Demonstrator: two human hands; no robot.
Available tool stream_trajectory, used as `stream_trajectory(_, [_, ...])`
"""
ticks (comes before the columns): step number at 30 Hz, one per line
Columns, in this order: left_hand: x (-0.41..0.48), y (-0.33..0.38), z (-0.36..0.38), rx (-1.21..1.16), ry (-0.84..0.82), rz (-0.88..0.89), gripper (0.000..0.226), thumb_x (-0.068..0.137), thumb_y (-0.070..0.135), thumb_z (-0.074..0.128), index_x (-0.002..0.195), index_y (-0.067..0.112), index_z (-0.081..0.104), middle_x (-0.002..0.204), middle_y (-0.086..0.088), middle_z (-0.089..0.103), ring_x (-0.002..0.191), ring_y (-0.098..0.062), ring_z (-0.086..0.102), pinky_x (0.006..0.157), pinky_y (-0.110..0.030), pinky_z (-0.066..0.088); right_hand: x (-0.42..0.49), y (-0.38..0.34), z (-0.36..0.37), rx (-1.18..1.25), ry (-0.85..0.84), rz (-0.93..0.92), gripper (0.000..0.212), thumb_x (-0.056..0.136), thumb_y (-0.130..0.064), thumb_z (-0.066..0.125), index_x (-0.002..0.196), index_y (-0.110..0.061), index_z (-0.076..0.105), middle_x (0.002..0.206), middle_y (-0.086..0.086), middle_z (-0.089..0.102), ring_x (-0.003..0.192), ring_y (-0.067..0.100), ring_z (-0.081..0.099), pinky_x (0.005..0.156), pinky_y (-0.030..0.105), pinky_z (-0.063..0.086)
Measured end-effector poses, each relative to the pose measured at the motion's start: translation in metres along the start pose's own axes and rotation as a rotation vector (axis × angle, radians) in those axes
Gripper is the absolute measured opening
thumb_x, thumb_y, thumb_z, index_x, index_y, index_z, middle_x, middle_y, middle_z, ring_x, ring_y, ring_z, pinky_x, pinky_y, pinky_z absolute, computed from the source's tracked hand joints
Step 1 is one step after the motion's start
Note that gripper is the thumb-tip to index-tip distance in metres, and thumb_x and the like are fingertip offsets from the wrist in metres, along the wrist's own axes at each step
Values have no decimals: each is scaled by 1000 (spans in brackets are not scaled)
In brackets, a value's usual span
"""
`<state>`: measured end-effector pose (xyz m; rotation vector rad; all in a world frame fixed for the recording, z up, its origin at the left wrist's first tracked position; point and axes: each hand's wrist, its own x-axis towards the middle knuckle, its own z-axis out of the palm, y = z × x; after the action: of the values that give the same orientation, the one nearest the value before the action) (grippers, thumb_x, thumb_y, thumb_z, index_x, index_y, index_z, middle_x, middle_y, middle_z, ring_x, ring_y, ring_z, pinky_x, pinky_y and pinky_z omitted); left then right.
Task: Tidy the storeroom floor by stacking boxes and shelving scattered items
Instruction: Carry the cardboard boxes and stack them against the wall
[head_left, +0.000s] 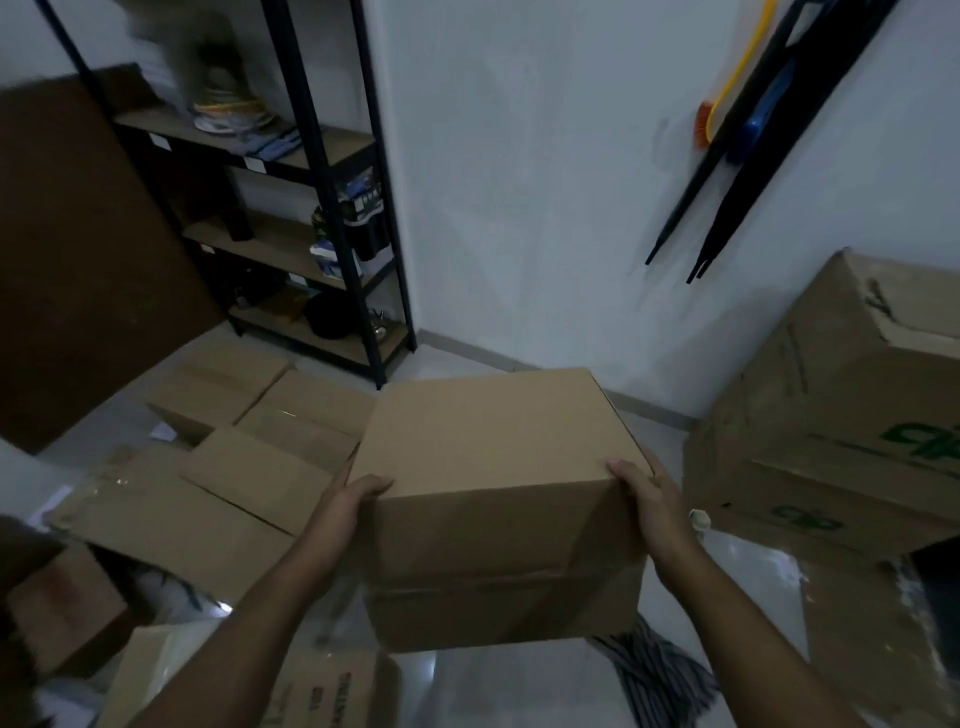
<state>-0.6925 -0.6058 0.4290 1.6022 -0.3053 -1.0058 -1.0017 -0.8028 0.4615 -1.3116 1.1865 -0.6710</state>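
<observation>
A plain closed cardboard box (493, 499) hangs in mid air in the centre of the view, held between both hands above the floor. My left hand (348, 506) grips its left side with the thumb over the top edge. My right hand (652, 501) grips its right side the same way. Several other cardboard boxes (249, 441) lie scattered on the floor to the left, some flattened or open. A big box with green print (841, 415) stands at the right.
A black metal shelf rack (311, 218) with wooden boards holds mixed items at the back left. Long black poles and a yellow-handled brush (727, 98) lean on the white wall. A striped cloth (660, 670) lies on the floor below the box. A brown board (78, 260) leans at the left.
</observation>
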Motion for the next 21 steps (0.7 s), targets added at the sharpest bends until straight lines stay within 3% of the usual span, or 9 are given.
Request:
stream_trajectory(3, [9,5,43,-31,5,35,56,74,44,77,125,23,67,118,-5,73,108,-31,69,94,-51,52,49,-12,-33,-26,-26,-14,56,82,-60,67,133,-39,60,124,-8,67,109,18,65,94,48,53])
stream_trajectory(7, [23,11,76,-79,67,14,58,76,41,75,128,17,66,113,-5,75,104,-30,70,83,-42,54,96,-27,-43,-9,-11,-37,34,96,-40,65,128,-37,54,110,-21,58,100,5,58,85,36,48])
stream_trajectory(12, [60,40,93,-140,135,-31,30,88,24,66,115,12,72,106,-14,76,96,-37,71,80,-42,53,149,-39,-27,-27,-50,-4,36,96,-39,65,130,-38,54,109,-21,58,99,6,58,84,36,46])
stream_trajectory(15, [108,60,96,-156,151,-17,41,80,31,72,116,10,70,102,-13,76,100,-40,70,80,-40,53,191,-50,-15,-33,-74,20,34,96,-41,64,129,-35,56,110,-17,60,97,8,59,74,31,46])
stream_trajectory(18, [166,81,100,-145,132,-1,36,84,30,69,112,8,68,91,-6,75,81,-23,73,62,-26,53,243,-70,-1,-61,-87,7,38,96,-42,65,132,-37,54,110,-18,60,96,8,60,72,30,47])
stream_trajectory(21, [223,106,106,-132,83,-8,45,84,32,68,119,5,66,104,-13,73,87,-28,72,64,-29,52,297,-94,18,-114,-52,4,46,95,-46,64,138,-36,50,108,-15,59,94,7,58,69,29,45])
